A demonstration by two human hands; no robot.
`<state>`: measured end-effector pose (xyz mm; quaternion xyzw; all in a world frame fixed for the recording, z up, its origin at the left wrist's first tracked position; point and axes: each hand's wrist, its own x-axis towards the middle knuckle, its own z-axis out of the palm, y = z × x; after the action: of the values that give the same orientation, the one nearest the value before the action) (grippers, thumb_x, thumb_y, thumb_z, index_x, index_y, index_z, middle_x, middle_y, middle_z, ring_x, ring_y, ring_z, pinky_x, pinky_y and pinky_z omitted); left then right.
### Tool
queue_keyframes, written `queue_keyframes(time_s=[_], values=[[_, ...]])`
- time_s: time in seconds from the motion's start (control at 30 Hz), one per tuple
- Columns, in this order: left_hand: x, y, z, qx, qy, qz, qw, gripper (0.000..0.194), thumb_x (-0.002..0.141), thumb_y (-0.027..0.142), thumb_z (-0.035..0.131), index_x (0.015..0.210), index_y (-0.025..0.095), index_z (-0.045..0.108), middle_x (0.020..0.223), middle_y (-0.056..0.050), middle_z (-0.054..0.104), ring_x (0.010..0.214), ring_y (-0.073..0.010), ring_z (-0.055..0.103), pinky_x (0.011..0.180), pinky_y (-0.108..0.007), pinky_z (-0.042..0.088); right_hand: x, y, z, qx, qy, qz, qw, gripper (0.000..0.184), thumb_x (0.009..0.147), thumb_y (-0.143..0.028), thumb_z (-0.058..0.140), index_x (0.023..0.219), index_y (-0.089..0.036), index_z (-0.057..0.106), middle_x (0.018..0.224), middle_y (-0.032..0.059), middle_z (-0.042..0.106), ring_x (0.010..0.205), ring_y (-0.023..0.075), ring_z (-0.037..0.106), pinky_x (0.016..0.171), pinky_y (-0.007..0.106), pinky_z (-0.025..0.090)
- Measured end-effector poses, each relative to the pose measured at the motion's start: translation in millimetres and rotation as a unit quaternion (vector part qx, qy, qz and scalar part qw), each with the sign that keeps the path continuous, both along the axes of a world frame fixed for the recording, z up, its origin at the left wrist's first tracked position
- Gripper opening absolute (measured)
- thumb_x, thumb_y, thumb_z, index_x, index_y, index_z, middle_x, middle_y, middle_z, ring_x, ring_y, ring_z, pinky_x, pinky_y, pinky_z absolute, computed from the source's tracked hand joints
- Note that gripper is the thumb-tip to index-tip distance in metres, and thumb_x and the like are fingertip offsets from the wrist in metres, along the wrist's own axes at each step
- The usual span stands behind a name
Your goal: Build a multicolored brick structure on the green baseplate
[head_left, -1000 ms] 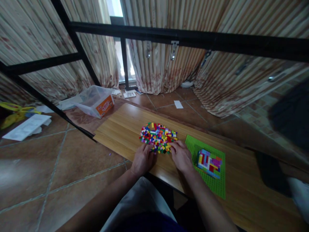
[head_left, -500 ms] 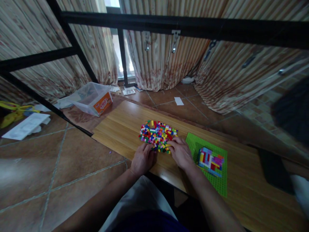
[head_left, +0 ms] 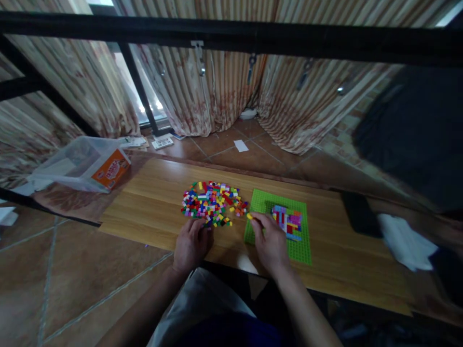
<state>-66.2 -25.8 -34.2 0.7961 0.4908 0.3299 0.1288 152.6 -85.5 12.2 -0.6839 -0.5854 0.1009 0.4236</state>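
My right hand (head_left: 269,238) pinches a yellow toy brick (head_left: 249,216) between thumb and fingertips, over the left edge of a green baseplate (head_left: 302,253). On that plate stands a block built of many-coloured bricks (head_left: 287,221), partly behind my right hand. A loose pile of small coloured bricks (head_left: 208,200) is spread on the wooden table left of the plate. At the pile's near edge rests my left hand (head_left: 190,245), its fingers curled together; whether they hold a brick is hidden.
The long wooden table (head_left: 137,207) carries a black flat object (head_left: 360,214) and white tissue or paper (head_left: 407,241) at its right. A clear plastic bin (head_left: 81,164) with an orange label stands beyond the left end. Black metal bars (head_left: 217,36) cross overhead, before striped curtains.
My right hand has lifted away from the pile to the baseplate's edge with a yellow brick. My left hand stays by the pile. The view has turned right.
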Motion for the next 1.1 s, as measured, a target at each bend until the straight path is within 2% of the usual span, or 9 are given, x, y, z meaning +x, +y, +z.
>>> queue_keyframes(time_s=[0.1,0.2,0.3,0.47,0.83,1.1], values=[[-0.2,1.9,-1.3,0.007,0.010,0.004,1.000,0.019,0.091,0.027,0.052,0.107,0.020,0.061,0.100,-0.008,0.065,0.089,-0.0211,0.064,0.078,-0.034,0.054,33.0,-29.5,1.1,0.017,0.044,-0.132,0.990,0.031,0.093,-0.039,0.048,0.106,-0.020,0.068,0.105,0.0094,0.072,0.095,0.0211,0.067,0.084,0.035,0.050],[-0.6,3.6,-3.9,0.012,0.017,0.001,1.000,0.020,0.091,0.029,0.052,0.107,0.019,0.061,0.100,-0.008,0.065,0.090,-0.0214,0.064,0.079,-0.034,0.054,68.2,-50.2,-5.9,-0.019,0.049,-0.263,0.963,0.038,0.089,-0.045,0.051,0.102,-0.016,0.070,0.098,0.0124,0.074,0.087,0.0244,0.069,0.076,0.036,0.050],[-0.8,4.6,-5.1,0.015,0.020,0.001,1.000,0.021,0.091,0.030,0.052,0.107,0.019,0.060,0.102,-0.008,0.065,0.092,-0.0218,0.064,0.080,-0.034,0.054,89.4,-56.7,-14.4,-0.052,0.047,-0.320,0.945,0.042,0.086,-0.048,0.051,0.099,-0.013,0.072,0.094,0.0148,0.075,0.083,0.0264,0.069,0.072,0.035,0.049],[0.3,4.6,-1.0,0.013,0.019,-0.002,1.000,0.021,0.091,0.032,0.050,0.106,0.019,0.060,0.100,-0.008,0.064,0.090,-0.0219,0.064,0.079,-0.034,0.054,89.4,-47.0,-20.2,-0.052,0.024,-0.319,0.946,0.042,0.086,-0.047,0.050,0.097,-0.014,0.074,0.091,0.0144,0.075,0.078,0.0251,0.068,0.069,0.033,0.047],[0.2,4.1,-1.3,0.017,0.028,0.002,0.999,0.020,0.090,0.029,0.052,0.105,0.019,0.061,0.098,-0.008,0.064,0.089,-0.0212,0.064,0.078,-0.032,0.053,85.8,-38.3,-15.6,-0.029,-0.051,-0.375,0.925,0.037,0.086,-0.043,0.052,0.092,-0.016,0.075,0.084,0.0130,0.076,0.074,0.0246,0.068,0.067,0.032,0.044],[0.9,3.5,0.4,0.014,0.025,-0.006,1.000,0.020,0.091,0.030,0.051,0.103,0.018,0.062,0.100,-0.009,0.065,0.091,-0.0218,0.064,0.080,-0.033,0.053,78.8,-34.1,-15.9,-0.051,-0.041,-0.364,0.929,0.039,0.086,-0.047,0.053,0.090,-0.016,0.075,0.084,0.0126,0.075,0.073,0.0249,0.067,0.066,0.032,0.043]])
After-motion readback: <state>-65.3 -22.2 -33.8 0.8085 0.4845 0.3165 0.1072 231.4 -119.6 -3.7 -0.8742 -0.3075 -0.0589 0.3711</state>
